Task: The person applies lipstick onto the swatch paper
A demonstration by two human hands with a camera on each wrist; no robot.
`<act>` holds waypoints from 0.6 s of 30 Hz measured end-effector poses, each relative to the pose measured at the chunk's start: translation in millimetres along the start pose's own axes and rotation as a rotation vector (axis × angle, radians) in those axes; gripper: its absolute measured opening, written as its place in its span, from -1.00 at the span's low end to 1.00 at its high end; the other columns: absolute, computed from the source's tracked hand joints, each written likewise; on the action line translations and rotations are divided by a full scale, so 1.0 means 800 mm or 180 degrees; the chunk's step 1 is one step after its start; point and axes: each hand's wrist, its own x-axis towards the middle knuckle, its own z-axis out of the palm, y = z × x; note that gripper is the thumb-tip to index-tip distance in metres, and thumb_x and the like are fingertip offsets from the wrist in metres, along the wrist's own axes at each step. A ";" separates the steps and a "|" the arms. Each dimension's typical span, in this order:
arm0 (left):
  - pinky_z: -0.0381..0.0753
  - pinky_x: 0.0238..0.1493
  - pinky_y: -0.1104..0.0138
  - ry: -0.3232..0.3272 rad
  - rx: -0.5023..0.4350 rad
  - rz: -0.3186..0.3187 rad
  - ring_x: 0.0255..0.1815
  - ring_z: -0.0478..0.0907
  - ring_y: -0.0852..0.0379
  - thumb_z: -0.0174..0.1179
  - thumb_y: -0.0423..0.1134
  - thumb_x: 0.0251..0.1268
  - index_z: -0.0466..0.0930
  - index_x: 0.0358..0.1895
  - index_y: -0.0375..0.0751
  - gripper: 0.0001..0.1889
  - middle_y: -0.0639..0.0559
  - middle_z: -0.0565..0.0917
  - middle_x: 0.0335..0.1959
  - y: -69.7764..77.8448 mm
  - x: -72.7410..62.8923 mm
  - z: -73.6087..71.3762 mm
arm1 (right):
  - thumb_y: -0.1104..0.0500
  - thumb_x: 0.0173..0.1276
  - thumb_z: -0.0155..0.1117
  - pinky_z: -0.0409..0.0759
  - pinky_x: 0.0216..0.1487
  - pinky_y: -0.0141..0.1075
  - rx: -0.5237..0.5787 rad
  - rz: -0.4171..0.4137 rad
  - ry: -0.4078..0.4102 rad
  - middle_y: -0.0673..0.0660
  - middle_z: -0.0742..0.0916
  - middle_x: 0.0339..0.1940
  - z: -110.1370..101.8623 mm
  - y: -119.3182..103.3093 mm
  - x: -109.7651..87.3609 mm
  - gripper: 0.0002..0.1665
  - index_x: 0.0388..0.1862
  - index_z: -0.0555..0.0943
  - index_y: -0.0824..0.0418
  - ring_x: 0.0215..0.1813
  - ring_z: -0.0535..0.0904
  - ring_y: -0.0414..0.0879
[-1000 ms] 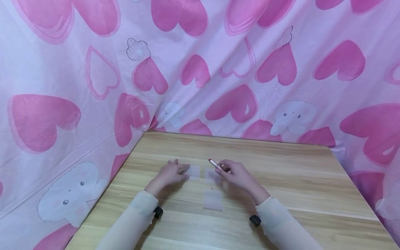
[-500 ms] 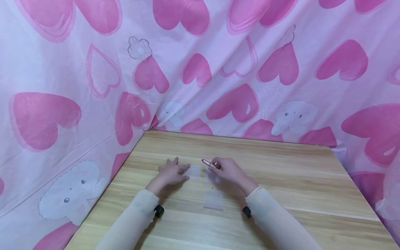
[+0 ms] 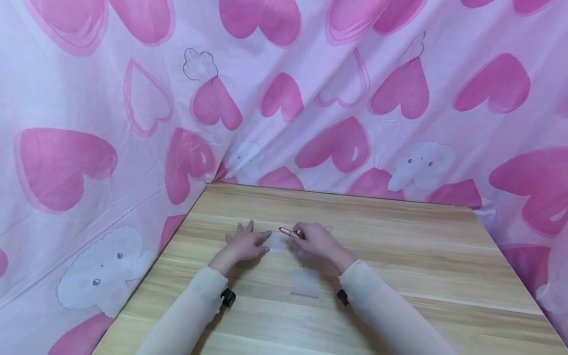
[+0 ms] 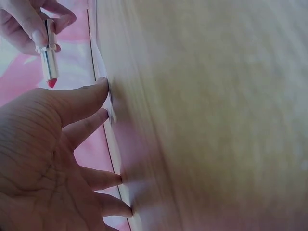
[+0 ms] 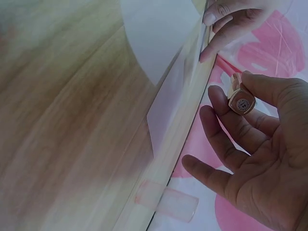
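My right hand (image 3: pixel 318 242) pinches an uncapped lipstick (image 3: pixel 287 231) between thumb and fingers, above the table. Its red tip points left, toward my left hand; in the left wrist view the lipstick (image 4: pixel 49 60) shows a silvery-white case. The right wrist view shows the square gold base of the lipstick (image 5: pixel 242 102). My left hand (image 3: pixel 243 246) rests on the table with fingers spread, thumb and index finger at the edge of a white paper slip (image 3: pixel 278 243). The lipstick is held off this slip.
Another paper slip (image 3: pixel 304 283) lies nearer on the wooden table (image 3: pixel 399 276). A clear, pinkish cylinder, perhaps the cap (image 5: pixel 166 199), lies beyond my right hand. A pink heart-printed curtain (image 3: pixel 328 98) hangs along the table's back and sides.
My right hand has moved left with the lipstick, bringing its tip close to the slip by my left hand. The left hand has stayed nearly in place, its fingers spreading a little.
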 end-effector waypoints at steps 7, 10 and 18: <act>-0.26 0.15 -0.65 0.0000 -0.0014 0.0005 0.49 -0.21 -0.65 0.20 0.19 0.36 0.39 0.45 0.35 -0.41 -0.39 -0.05 0.59 0.001 0.003 -0.002 | 0.01 0.47 0.27 0.47 -0.42 -0.28 -0.0202 0.0170 -0.0108 -0.11 0.62 -0.51 0.009 -0.003 0.015 -0.84 -0.18 0.68 0.04 -0.49 0.48 -0.19; -0.29 0.16 -0.65 0.0000 -0.0032 -0.0023 0.50 -0.22 -0.64 0.20 0.21 0.35 0.39 0.44 0.38 -0.41 -0.37 -0.05 0.60 0.002 0.003 -0.003 | -0.01 0.47 0.25 0.52 -0.37 -0.26 -0.0277 0.0248 -0.0115 -0.10 0.65 -0.48 0.014 -0.003 0.020 -0.83 -0.18 0.69 0.04 -0.46 0.51 -0.18; -0.30 0.14 -0.66 -0.0054 -0.0074 -0.0108 0.51 -0.23 -0.62 0.22 0.20 0.34 0.40 0.43 0.39 -0.41 -0.35 -0.06 0.60 0.002 -0.002 -0.003 | -0.04 0.47 0.23 0.55 -0.38 -0.23 -0.0450 0.0292 -0.0169 -0.08 0.71 -0.41 0.024 -0.006 0.027 -0.77 -0.23 0.72 0.04 -0.43 0.53 -0.18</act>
